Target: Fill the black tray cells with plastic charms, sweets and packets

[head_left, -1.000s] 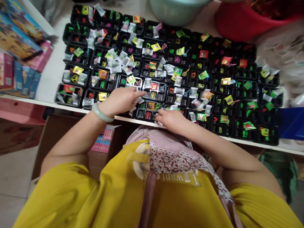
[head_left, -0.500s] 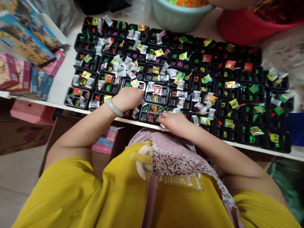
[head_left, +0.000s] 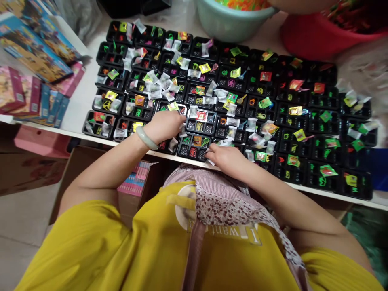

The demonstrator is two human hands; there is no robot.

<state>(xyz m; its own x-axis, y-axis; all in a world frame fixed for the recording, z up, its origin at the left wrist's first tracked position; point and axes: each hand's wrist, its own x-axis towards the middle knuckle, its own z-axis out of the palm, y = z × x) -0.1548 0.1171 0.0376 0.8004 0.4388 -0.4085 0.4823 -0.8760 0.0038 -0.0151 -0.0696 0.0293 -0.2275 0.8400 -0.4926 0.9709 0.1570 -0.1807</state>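
Note:
My left hand [head_left: 168, 126], with a pale green bangle on its wrist, is closed in a pinch over a black compartment tray in the front rows. A small clear packet [head_left: 182, 130] shows at its fingertips. My right hand [head_left: 227, 158] hovers low at the table's front edge, its fingers pinched around a small white packet [head_left: 209, 162], partly hidden. Between the hands lies a black tray [head_left: 193, 146] holding an orange sachet [head_left: 197, 140], a red plastic piece [head_left: 192, 152] and green pieces. Behind it, another tray carries a red sachet [head_left: 201, 115].
Rows of similar black trays cover the table, with loose clear packets [head_left: 162, 84] heaped on some. A pale blue basin [head_left: 235, 24] and a red basin [head_left: 315, 36] stand at the back. Printed boxes [head_left: 33, 48] are stacked on the left.
My right hand has shifted slightly to the right, away from the front tray between my hands. The left hand stays over nearly the same spot, still pinched.

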